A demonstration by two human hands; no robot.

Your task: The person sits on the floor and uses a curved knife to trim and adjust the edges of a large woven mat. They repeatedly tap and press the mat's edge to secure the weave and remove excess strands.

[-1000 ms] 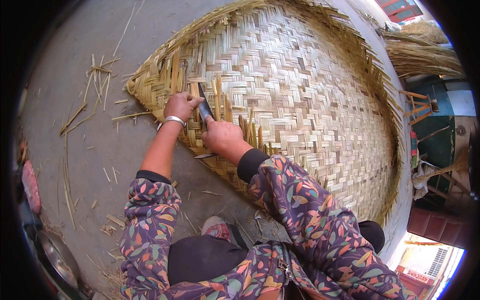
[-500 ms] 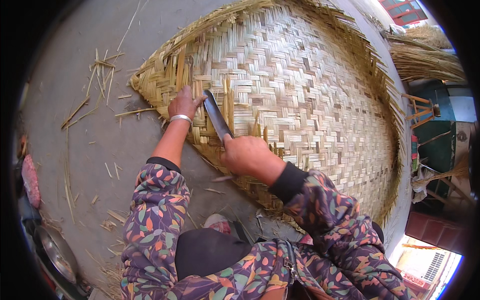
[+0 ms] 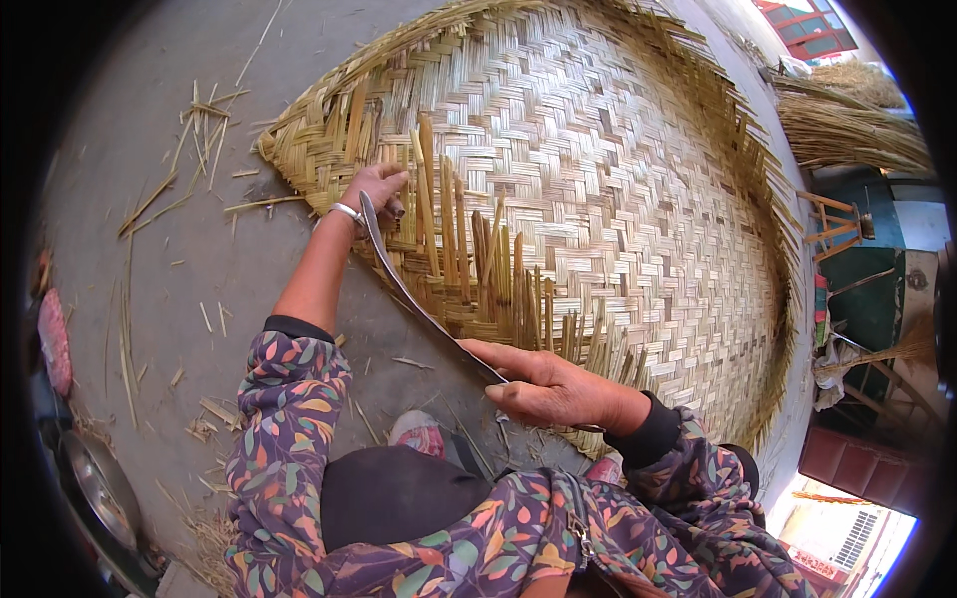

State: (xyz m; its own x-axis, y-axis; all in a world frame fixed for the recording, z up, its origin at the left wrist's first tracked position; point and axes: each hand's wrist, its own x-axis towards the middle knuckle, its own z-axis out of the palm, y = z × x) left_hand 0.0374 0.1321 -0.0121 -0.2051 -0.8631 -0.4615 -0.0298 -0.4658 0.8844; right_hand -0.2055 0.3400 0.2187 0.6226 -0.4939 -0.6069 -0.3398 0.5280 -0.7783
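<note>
A woven mat (image 3: 638, 199) covers grey floor (image 3: 189, 299). The right hand (image 3: 548, 387), nearer than before, grips a knife (image 3: 401, 289) slanting far-left to its tip; what the left hand (image 3: 373, 189) holds, I cannot tell.

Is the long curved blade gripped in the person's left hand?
No, the right hand grips the curved blade, while the left hand is at the edge of the woven mat.

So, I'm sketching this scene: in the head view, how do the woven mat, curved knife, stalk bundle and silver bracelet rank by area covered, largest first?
1. Woven mat
2. Stalk bundle
3. Curved knife, long but thin
4. Silver bracelet
</note>
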